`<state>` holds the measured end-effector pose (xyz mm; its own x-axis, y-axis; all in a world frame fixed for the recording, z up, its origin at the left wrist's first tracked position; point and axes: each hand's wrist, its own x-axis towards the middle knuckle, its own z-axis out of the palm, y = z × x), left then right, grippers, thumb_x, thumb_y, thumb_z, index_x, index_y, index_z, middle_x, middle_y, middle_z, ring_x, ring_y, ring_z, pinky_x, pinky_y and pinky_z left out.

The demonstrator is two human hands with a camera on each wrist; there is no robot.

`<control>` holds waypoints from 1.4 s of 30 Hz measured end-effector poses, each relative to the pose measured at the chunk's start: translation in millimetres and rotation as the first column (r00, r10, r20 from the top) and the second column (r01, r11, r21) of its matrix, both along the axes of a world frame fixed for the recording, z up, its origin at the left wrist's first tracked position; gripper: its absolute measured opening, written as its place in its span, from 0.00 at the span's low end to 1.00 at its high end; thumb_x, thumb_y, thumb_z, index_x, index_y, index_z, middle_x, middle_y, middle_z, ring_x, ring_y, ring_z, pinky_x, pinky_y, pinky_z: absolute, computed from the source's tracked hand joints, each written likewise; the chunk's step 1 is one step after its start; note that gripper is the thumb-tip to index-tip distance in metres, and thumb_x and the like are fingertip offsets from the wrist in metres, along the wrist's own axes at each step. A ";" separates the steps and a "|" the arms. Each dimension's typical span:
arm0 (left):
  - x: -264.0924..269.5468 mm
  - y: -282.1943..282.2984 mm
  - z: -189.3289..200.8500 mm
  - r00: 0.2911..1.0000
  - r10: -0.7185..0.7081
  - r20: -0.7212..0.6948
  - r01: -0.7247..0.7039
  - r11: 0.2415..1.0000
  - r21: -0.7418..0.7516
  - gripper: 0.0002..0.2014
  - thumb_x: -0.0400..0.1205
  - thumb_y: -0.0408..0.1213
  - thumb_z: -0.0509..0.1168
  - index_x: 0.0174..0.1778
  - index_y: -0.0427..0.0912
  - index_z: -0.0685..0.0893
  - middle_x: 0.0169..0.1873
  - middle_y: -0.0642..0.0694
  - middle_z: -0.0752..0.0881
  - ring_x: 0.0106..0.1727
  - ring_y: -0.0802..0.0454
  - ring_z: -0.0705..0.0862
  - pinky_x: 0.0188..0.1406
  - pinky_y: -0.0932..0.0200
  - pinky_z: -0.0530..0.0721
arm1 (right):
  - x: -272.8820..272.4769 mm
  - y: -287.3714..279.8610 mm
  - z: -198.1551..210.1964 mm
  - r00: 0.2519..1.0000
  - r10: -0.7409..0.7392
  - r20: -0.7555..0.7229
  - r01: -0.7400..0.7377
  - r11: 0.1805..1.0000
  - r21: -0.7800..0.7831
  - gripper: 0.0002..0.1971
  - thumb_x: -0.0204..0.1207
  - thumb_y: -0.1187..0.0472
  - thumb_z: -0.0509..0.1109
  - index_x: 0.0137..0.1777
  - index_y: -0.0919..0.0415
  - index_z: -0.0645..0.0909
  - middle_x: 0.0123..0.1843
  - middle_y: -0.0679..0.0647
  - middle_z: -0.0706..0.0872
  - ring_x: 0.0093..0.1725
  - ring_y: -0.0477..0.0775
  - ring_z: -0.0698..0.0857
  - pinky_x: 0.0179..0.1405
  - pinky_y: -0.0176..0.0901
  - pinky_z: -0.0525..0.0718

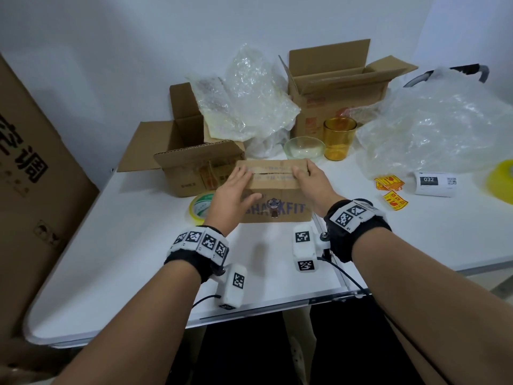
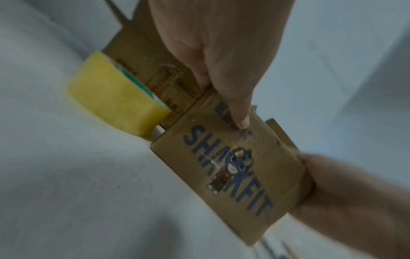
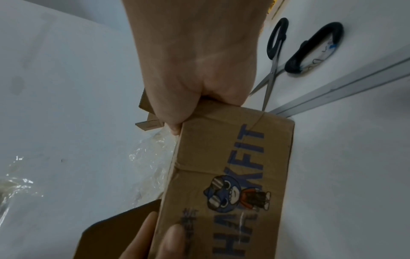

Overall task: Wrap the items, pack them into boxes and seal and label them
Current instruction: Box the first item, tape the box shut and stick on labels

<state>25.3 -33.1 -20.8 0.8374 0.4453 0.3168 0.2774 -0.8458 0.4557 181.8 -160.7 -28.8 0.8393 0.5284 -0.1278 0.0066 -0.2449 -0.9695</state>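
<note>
A shut cardboard box [image 1: 277, 190] printed SHARKFIT stands in the middle of the white table [image 1: 125, 273]. My left hand [image 1: 238, 187] lies on its left end, fingers straight across the top flaps and thumb pressing the printed front face [image 2: 233, 175]. At the box's right end my right hand [image 1: 308, 179] grips it, fingers curled over the top and thumb at the front edge [image 3: 233, 166]. A narrow seam shows between the two top flaps. What is inside the box is hidden.
A yellow tape roll [image 1: 200, 207] lies left of the box, beside an open carton [image 1: 194, 168]. Behind stand a second open carton [image 1: 333, 87], bubble wrap [image 1: 244, 101], an amber glass [image 1: 339, 138] and a glass bowl [image 1: 304, 148]. Stickers [image 1: 388, 184], a label roll [image 1: 435, 183] and scissors [image 3: 272, 61] lie right.
</note>
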 end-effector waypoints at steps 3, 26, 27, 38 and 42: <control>-9.2 2.9 -7.6 0.988 0.065 0.139 -0.002 0.912 -0.410 0.34 0.83 0.47 0.68 0.84 0.51 0.62 0.82 0.51 0.67 0.80 0.53 0.69 0.79 0.50 0.71 | -4.5 -1.4 4.3 0.997 -0.030 0.069 0.032 0.999 -0.018 0.20 0.83 0.44 0.57 0.70 0.51 0.75 0.62 0.54 0.84 0.60 0.59 0.83 0.62 0.62 0.83; 18.5 -23.1 10.5 0.984 -0.131 -0.122 0.165 0.928 0.335 0.35 0.86 0.52 0.59 0.87 0.52 0.51 0.86 0.54 0.49 0.87 0.55 0.46 0.86 0.47 0.45 | 4.3 -3.4 -9.9 0.990 -0.142 -0.001 0.142 0.989 0.035 0.29 0.83 0.37 0.46 0.72 0.52 0.76 0.67 0.57 0.82 0.64 0.62 0.81 0.68 0.62 0.78; 24.6 -21.8 11.1 0.967 -0.154 -0.202 0.216 0.917 0.336 0.34 0.87 0.52 0.58 0.87 0.52 0.52 0.86 0.54 0.50 0.86 0.55 0.48 0.86 0.47 0.46 | 6.9 -7.4 -12.7 0.983 -0.181 0.012 0.180 0.983 0.040 0.28 0.83 0.39 0.47 0.71 0.54 0.76 0.66 0.58 0.82 0.64 0.62 0.81 0.68 0.63 0.78; 75.0 -69.9 14.7 0.920 -0.379 -0.099 0.389 0.852 0.350 0.22 0.90 0.45 0.54 0.81 0.49 0.69 0.84 0.53 0.62 0.84 0.52 0.60 0.82 0.52 0.58 | 81.8 -130.1 -36.8 0.792 -0.573 0.209 0.605 0.782 -0.150 0.20 0.73 0.69 0.60 0.64 0.57 0.79 0.67 0.59 0.79 0.65 0.65 0.79 0.68 0.59 0.78; 103.5 -89.9 11.8 0.851 -0.501 -0.157 0.525 0.804 0.279 0.18 0.89 0.38 0.56 0.74 0.49 0.79 0.83 0.55 0.64 0.82 0.54 0.65 0.75 0.52 0.73 | 96.6 -164.5 -47.9 0.817 -0.521 0.248 0.577 0.727 -0.372 0.21 0.76 0.68 0.63 0.70 0.59 0.76 0.71 0.64 0.73 0.69 0.70 0.74 0.69 0.58 0.75</control>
